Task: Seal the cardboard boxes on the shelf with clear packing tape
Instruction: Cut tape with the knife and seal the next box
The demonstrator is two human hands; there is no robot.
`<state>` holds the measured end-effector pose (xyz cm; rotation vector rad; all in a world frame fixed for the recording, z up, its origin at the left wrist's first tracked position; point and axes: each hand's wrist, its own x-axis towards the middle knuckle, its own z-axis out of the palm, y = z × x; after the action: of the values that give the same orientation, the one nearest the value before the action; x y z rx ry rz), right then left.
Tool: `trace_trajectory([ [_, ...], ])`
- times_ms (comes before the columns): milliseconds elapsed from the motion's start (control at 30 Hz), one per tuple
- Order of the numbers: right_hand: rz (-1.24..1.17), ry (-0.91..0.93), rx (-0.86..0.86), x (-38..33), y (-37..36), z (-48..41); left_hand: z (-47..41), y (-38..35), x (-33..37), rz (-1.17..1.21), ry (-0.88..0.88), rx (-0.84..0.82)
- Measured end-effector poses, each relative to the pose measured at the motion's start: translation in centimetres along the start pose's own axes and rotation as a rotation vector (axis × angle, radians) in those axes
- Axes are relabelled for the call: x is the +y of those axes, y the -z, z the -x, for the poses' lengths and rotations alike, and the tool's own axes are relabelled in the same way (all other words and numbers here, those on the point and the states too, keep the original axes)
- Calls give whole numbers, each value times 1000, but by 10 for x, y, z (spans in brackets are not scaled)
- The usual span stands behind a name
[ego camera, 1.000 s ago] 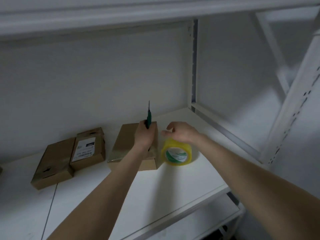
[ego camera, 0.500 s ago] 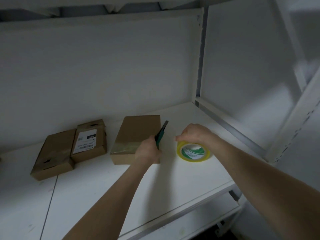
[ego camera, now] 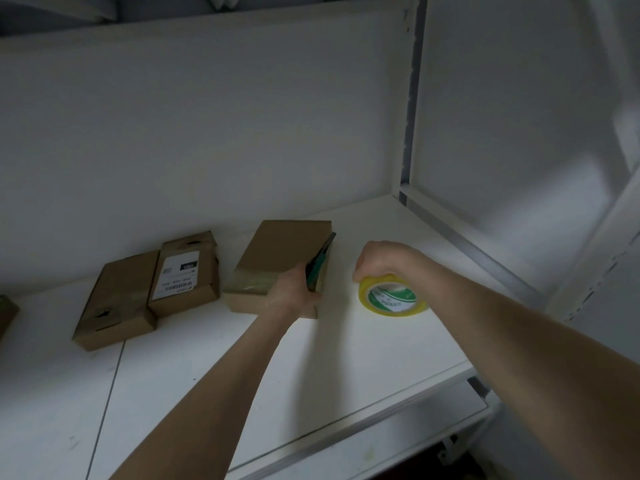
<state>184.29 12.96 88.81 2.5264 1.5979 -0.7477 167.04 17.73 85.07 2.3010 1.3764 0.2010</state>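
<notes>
- The left hand [ego camera: 294, 296] lies at the near right corner of the middle cardboard box [ego camera: 277, 251]. Its fingers are curled round a dark green tool [ego camera: 320, 265], which points away along the box's right edge.
- The tool is smeared by blur, so its tip and exact kind cannot be made out.
- The right hand [ego camera: 384, 259] sits on top of the roll of packing tape [ego camera: 393, 301], fingers curled over its far rim and gripping it. The fingertips are hidden behind the knuckles.
- The roll is yellowish with a green-and-white core label. It lies nearly flat on the shelf at 3 o'clock from the middle box, near it but not touching.
- A glossy band of clear tape [ego camera: 251, 284] crosses the near end of the middle box. The left hand covers its right end.
- At 9 o'clock from that box sits a labelled box [ego camera: 187, 271], its white label too small to read.
- The labelled box touches a third box [ego camera: 117, 299] at its 8 o'clock. Whether it overlaps that box is unclear.
- At 9 o'clock of the view, a brown corner [ego camera: 7, 313] is cut off by the edge and cannot be identified.
- The shelf board [ego camera: 346, 358] is white with faint scuffs, and a thin seam runs toward 7 o'clock.
- Behind it stands a white back panel [ego camera: 242, 133], with a slotted white upright [ego camera: 410, 98] at 1 o'clock.
- The light is dim.
</notes>
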Motion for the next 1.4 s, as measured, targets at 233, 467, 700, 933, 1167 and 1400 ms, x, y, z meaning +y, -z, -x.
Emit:
trace_trajectory([
  [233,-70,-3,-58,-3,4,-4,1,4,-1,61,-2,-24],
  [467,-62,-110,152,-6,-8,6,7,12,7,209,49,-44],
  [700,-64,-127,174,-11,-7,11,73,23,27,855,156,-144],
  [933,-35,-128,160,-12,-7,11,91,1,33,863,219,-151],
  [1167,-26,-124,171,-13,-9,9,82,-9,31,837,282,-168],
  [1400,-7,-127,194,-14,-12,6,80,-12,31,843,315,-211],
])
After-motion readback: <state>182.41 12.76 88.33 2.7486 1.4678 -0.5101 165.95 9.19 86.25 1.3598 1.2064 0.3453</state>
